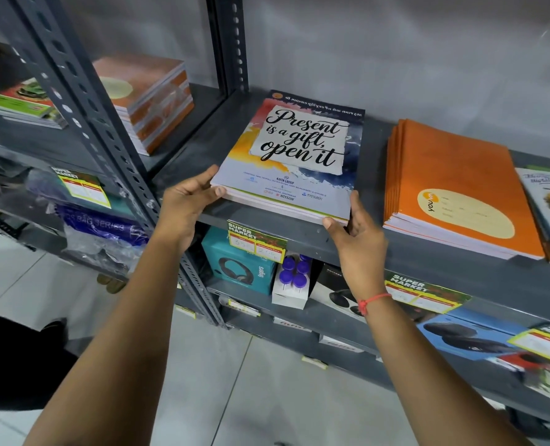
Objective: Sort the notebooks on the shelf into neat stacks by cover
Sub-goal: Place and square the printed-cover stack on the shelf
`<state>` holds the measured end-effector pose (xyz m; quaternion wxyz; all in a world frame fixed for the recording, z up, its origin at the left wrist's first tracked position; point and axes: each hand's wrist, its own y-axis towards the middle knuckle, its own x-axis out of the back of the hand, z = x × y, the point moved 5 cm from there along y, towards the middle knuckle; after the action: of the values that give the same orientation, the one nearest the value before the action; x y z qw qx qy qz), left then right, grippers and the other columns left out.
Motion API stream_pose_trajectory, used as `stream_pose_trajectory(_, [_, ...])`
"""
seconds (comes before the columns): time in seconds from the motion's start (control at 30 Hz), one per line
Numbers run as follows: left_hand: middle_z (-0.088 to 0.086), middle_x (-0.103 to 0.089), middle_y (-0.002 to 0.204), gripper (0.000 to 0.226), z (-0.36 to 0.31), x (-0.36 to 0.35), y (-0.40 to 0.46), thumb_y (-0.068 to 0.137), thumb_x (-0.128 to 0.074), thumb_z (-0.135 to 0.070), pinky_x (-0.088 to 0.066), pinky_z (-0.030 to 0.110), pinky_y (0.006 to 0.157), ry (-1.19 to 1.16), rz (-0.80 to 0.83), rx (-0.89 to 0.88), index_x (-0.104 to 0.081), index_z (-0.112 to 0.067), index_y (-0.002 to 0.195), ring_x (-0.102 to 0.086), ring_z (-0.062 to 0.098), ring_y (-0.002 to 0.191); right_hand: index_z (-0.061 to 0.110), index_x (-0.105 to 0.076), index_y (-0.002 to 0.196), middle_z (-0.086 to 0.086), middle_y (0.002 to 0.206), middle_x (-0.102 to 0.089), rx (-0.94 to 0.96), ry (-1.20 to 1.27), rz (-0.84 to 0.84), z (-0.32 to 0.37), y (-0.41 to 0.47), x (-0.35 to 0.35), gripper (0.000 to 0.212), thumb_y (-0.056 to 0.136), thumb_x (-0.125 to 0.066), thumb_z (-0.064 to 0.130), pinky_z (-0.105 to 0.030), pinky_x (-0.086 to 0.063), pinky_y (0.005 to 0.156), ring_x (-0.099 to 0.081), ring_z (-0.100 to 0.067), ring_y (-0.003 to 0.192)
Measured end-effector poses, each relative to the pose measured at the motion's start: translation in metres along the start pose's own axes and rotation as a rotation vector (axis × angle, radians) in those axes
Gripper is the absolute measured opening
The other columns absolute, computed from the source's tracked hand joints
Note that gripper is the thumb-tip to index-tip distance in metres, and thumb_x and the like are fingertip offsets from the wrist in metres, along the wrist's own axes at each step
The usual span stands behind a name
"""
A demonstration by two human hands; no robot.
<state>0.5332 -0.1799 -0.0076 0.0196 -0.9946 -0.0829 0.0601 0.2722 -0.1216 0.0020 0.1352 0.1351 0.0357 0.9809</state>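
Nearest, the left hand point(186, 201) and right hand point(354, 233) pinch the front corners of the "Present is a gift" notebook stack point(294, 156), thumbs under, fingers on the cover, at the grey shelf point(428, 252) lip. Bare shelf separates it from the orange notebook stack point(453, 175) rightward; behind left, beyond the slotted upright point(83, 101), sits a rust-covered stack point(145, 94).

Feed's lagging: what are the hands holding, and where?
Both hands, left and right, hold the notebook stack by its two near corners.
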Motion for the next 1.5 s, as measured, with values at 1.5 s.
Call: stream_pose_trajectory(1.5, [-0.005, -0.069, 0.099, 0.04, -0.004, -0.012, -0.001, 0.081, -0.062, 0.001, -0.05, 0.006, 0.07, 0.016, -0.187, -0.009, -0.057, -0.002, 0.121, -0.064, -0.01, 0.069, 0.008, -0.059, 0.122, -0.007, 0.124, -0.064, -0.072, 0.038, -0.3, -0.004, 0.003, 0.003, 0.037, 0.086, -0.06, 0.008, 0.009, -0.035, 0.079, -0.055, 0.0, 0.1])
